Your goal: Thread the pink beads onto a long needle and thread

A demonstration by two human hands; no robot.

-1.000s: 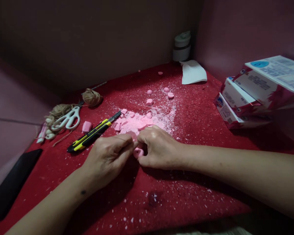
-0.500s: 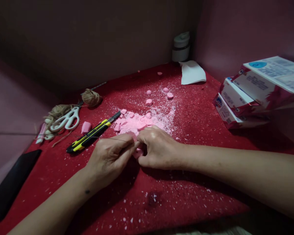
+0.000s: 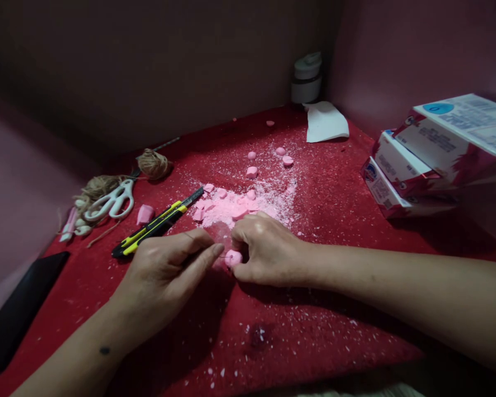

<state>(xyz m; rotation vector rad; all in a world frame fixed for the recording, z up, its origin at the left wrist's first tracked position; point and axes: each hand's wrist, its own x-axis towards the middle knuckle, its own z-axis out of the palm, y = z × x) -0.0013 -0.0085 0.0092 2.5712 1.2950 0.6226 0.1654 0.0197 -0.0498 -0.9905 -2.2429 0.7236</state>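
My right hand (image 3: 267, 251) is closed around a small rounded pink piece, apparently soap (image 3: 233, 258), whose near end shows between thumb and fingers. A tiny dark hole or mark sits on that end. Just to its left, my left hand (image 3: 177, 270) pinches a thin dark needle-like wire (image 3: 225, 257) whose tip meets the piece. Whether the tip is inside it I cannot tell. Beyond both hands lies a heap of pink shavings and chunks (image 3: 231, 207). A yellow and black utility knife (image 3: 157, 223) rests beside the heap, blade out.
To the left are white-handled scissors (image 3: 111, 201), a twine ball (image 3: 154, 164), a pink block (image 3: 145, 214) and a black flat object (image 3: 22, 309). Several cut pink pieces (image 3: 252, 172) lie farther back. Stacked boxes (image 3: 434, 149), white paper (image 3: 326, 122) and a lidded container (image 3: 306, 80) stand right.
My left hand has drawn back to the left, away from my right hand, uncovering more of the pink piece. My right hand stays almost in place.
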